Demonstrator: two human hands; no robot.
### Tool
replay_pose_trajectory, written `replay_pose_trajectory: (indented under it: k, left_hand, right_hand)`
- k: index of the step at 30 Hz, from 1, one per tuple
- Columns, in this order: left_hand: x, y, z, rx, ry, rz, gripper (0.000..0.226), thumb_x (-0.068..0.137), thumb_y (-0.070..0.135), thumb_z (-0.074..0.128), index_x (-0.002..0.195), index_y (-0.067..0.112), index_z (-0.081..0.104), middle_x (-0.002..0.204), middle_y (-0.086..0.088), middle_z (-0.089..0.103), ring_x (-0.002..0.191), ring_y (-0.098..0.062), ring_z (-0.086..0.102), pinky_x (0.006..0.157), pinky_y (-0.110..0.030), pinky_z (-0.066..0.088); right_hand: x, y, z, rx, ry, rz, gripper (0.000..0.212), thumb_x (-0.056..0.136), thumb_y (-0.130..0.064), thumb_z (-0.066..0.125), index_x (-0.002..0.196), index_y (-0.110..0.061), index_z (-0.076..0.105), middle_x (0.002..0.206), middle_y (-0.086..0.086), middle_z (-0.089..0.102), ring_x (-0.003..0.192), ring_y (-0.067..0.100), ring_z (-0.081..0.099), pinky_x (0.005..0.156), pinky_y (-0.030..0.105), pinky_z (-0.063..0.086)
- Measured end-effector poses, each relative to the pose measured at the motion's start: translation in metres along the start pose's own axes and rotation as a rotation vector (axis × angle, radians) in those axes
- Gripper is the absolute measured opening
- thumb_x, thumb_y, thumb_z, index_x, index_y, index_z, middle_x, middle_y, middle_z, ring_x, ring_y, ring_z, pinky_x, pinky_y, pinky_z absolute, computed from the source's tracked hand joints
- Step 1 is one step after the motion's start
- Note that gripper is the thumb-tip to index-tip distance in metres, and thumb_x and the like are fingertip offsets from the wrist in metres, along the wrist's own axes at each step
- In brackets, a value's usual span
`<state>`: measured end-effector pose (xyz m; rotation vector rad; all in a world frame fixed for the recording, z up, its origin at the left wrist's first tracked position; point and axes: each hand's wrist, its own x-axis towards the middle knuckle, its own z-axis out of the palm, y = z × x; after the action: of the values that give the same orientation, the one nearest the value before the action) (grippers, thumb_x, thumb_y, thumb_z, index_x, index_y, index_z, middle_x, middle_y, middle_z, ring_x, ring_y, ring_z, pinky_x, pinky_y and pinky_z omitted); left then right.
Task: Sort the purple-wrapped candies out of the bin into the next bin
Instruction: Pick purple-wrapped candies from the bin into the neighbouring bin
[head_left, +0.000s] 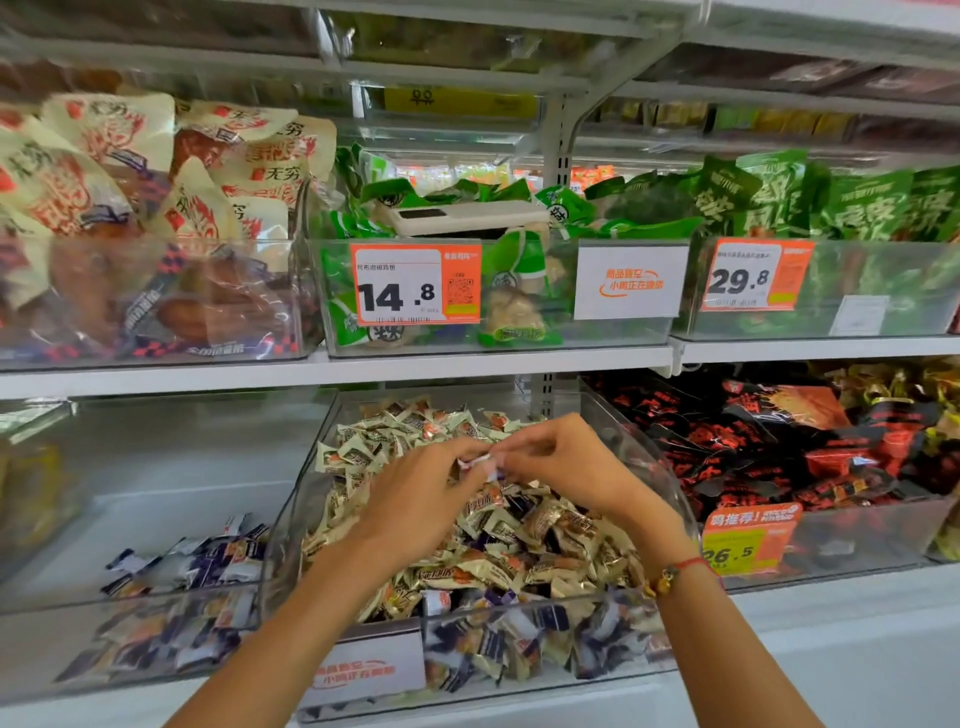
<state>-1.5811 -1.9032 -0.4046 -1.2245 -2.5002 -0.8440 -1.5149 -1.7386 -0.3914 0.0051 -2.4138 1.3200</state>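
A clear plastic bin (670, 483) on the lower shelf holds a heap of beige-gold wrapped candies (561, 545) mixed with purple-wrapped candies (524, 629), most of the purple ones near its front. Both hands hover over the heap's middle. My left hand (415, 499) and my right hand (566, 462) meet fingertip to fingertip, pinching one small white-and-purple wrapped candy (483, 464) between them. To the left stands a second clear bin (156, 457) with a small pile of purple-wrapped candies (192, 561) at its front.
A bin of red-and-black packets (810, 452) stands right of the candy bin. The shelf above carries bins of green packets (524, 270), beige-and-red packets (156, 208) and orange price tags (415, 286). A white shelf edge (332, 371) overhangs the lower bins.
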Motion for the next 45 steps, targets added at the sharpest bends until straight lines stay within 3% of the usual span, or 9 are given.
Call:
replay_pose_trajectory:
  k: [8, 12, 18, 23, 29, 34, 37, 40, 45]
  left_hand:
    - [-0.057, -0.037, 0.000, 0.154, 0.332, 0.041, 0.028, 0.084, 0.039, 0.055, 0.105, 0.030, 0.070, 0.096, 0.014, 0.071, 0.079, -0.005, 0.069, 0.079, -0.025, 0.049]
    - [-0.068, -0.049, 0.001, 0.136, 0.285, -0.053, 0.028, 0.085, 0.042, 0.058, 0.109, 0.033, 0.069, 0.100, 0.013, 0.072, 0.084, -0.006, 0.067, 0.088, -0.031, 0.049]
    - [-0.070, -0.045, -0.001, 0.077, 0.298, -0.066, 0.027, 0.088, 0.038, 0.060, 0.113, 0.033, 0.067, 0.103, 0.014, 0.071, 0.081, 0.003, 0.062, 0.092, -0.024, 0.043]
    - [-0.069, -0.041, -0.007, 0.032, 0.271, -0.090, 0.025, 0.090, 0.040, 0.059, 0.113, 0.036, 0.066, 0.096, 0.018, 0.070, 0.057, 0.016, 0.045, 0.089, -0.029, 0.049]
    - [-0.073, -0.037, -0.011, -0.009, 0.241, -0.091, 0.023, 0.090, 0.036, 0.061, 0.111, 0.030, 0.069, 0.083, 0.020, 0.064, 0.051, 0.021, 0.047, 0.064, -0.014, 0.040]
    - [-0.073, -0.036, -0.010, -0.015, 0.286, -0.079, 0.023, 0.088, 0.037, 0.062, 0.109, 0.031, 0.070, 0.093, 0.019, 0.069, 0.048, 0.014, 0.048, 0.073, -0.017, 0.047]
    - [-0.072, -0.031, -0.011, -0.019, 0.326, -0.076, 0.021, 0.088, 0.035, 0.064, 0.107, 0.031, 0.071, 0.092, 0.017, 0.070, 0.047, 0.014, 0.043, 0.063, -0.009, 0.042]
    - [-0.071, -0.026, -0.013, -0.004, 0.337, -0.072, 0.022, 0.089, 0.037, 0.062, 0.109, 0.033, 0.070, 0.098, 0.017, 0.070, 0.044, 0.014, 0.039, 0.057, -0.002, 0.027]
    - [-0.073, -0.027, -0.015, 0.005, 0.280, -0.066, 0.024, 0.091, 0.040, 0.058, 0.112, 0.035, 0.067, 0.104, 0.020, 0.067, 0.059, 0.013, 0.046, 0.053, -0.002, 0.029]
  right_hand:
    - [0.006, 0.040, 0.006, -0.626, -0.074, 0.272, 0.032, 0.097, -0.027, 0.054, 0.127, -0.022, 0.062, 0.133, 0.000, 0.060, 0.118, 0.020, 0.057, 0.102, 0.036, 0.045]
    - [0.001, 0.034, 0.028, -0.907, -0.361, 0.385, 0.056, 0.098, -0.036, 0.049, 0.150, -0.026, 0.031, 0.157, 0.001, 0.027, 0.147, 0.029, 0.011, 0.117, 0.049, 0.013]
    - [-0.004, 0.028, 0.031, -0.862, -0.093, 0.136, 0.031, 0.089, -0.028, 0.067, 0.120, -0.025, 0.066, 0.121, -0.003, 0.065, 0.108, 0.017, 0.060, 0.089, 0.030, 0.049]
    - [-0.008, 0.010, 0.015, -0.350, -0.087, 0.083, 0.025, 0.097, -0.021, 0.055, 0.118, -0.013, 0.066, 0.107, -0.002, 0.071, 0.087, 0.023, 0.068, 0.069, 0.017, 0.052]
    - [-0.017, 0.004, -0.010, -0.446, 0.004, 0.067, 0.025, 0.101, -0.015, 0.047, 0.115, -0.022, 0.066, 0.090, -0.016, 0.063, 0.051, 0.017, 0.053, 0.049, 0.028, 0.045]
    - [-0.023, 0.009, -0.023, -0.564, 0.070, 0.077, 0.036, 0.085, -0.029, 0.073, 0.118, -0.031, 0.061, 0.101, -0.004, 0.065, 0.075, 0.002, 0.059, 0.069, 0.024, 0.049]
    - [-0.013, 0.017, -0.012, -0.631, -0.151, 0.116, 0.037, 0.082, -0.019, 0.076, 0.116, -0.025, 0.066, 0.099, -0.006, 0.067, 0.079, 0.001, 0.060, 0.066, 0.009, 0.046]
    - [0.000, 0.031, 0.010, -0.808, -0.315, 0.086, 0.026, 0.087, -0.017, 0.069, 0.113, -0.017, 0.070, 0.110, -0.002, 0.068, 0.098, 0.015, 0.062, 0.085, 0.024, 0.052]
    - [0.012, 0.030, 0.009, -0.886, -0.356, 0.036, 0.020, 0.086, -0.032, 0.070, 0.098, -0.016, 0.074, 0.088, 0.000, 0.068, 0.077, 0.019, 0.058, 0.067, 0.025, 0.042]
